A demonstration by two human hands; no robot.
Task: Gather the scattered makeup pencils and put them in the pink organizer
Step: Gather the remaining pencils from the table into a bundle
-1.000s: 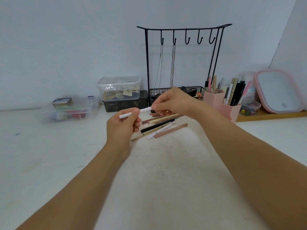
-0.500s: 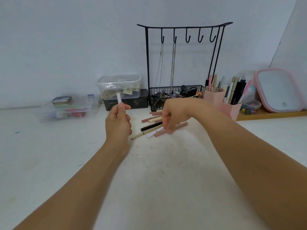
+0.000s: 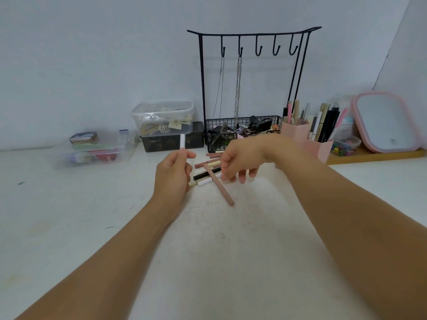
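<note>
My left hand (image 3: pixel 173 175) holds a white pencil (image 3: pixel 182 141) upright between thumb and fingers. Just right of it several makeup pencils (image 3: pixel 206 174), black, cream, white and brown, lie in a loose pile on the white table. A pink-brown pencil (image 3: pixel 220 188) lies slanted across the pile, its near end pointing toward me. My right hand (image 3: pixel 240 161) hangs over the pile with its fingers spread downward, fingertips beside that pencil; no grip on it shows. The pink organizer (image 3: pixel 316 150) stands at the right, behind my right wrist, with several pencils and brushes upright in it.
A black wire jewellery stand (image 3: pixel 245 135) with hooks, chains and a basket stands behind the pile. Stacked clear and dark boxes (image 3: pixel 161 123) and a flat clear tray (image 3: pixel 92 151) sit at the left. A pink-framed mirror (image 3: pixel 385 122) leans on a wooden board at far right.
My left hand turned the white pencil upright after my right hand let go of it. My right hand dropped onto the pile, and the pink-brown pencil swung round to point toward me.
</note>
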